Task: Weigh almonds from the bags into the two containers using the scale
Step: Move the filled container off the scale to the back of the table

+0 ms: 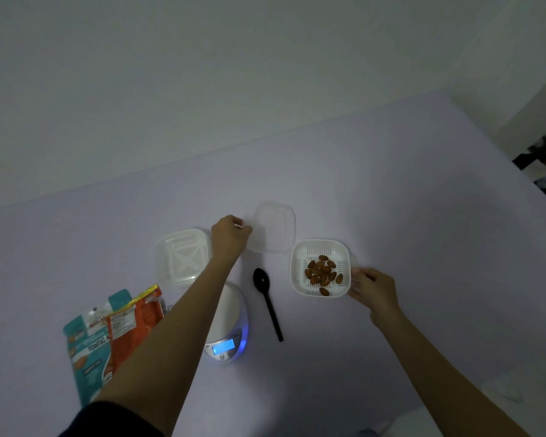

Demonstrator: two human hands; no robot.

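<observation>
**Lid in one hand, almonds by the other**

Both arms are out over the pale lilac desk (391, 190). The left hand (229, 236) reaches far forward, fingers curled in, pinching the near-left corner of a clear, square plastic lid (276, 227) that lies flat on the desk. Just left of that hand sits an empty white square plastic container with a slotted strainer insert (182, 257).

Over on the right, the right hand (374, 290) has its fingers bent around the right edge of a second white square container with a slotted base (320, 268), thumb and fingertips touching the rim. Inside it lies a small heap of brown almonds (322, 274), gathered in the middle.

Between the two containers lies a black plastic spoon (267, 302), bowl away from the person. Beside it, partly under the left forearm, stands the round white digital scale (229, 326), its blue display lit and its platform bare. To the near left lie two almond bags, a teal one (87, 351) and an orange one (133, 326) overlapping it.
</observation>
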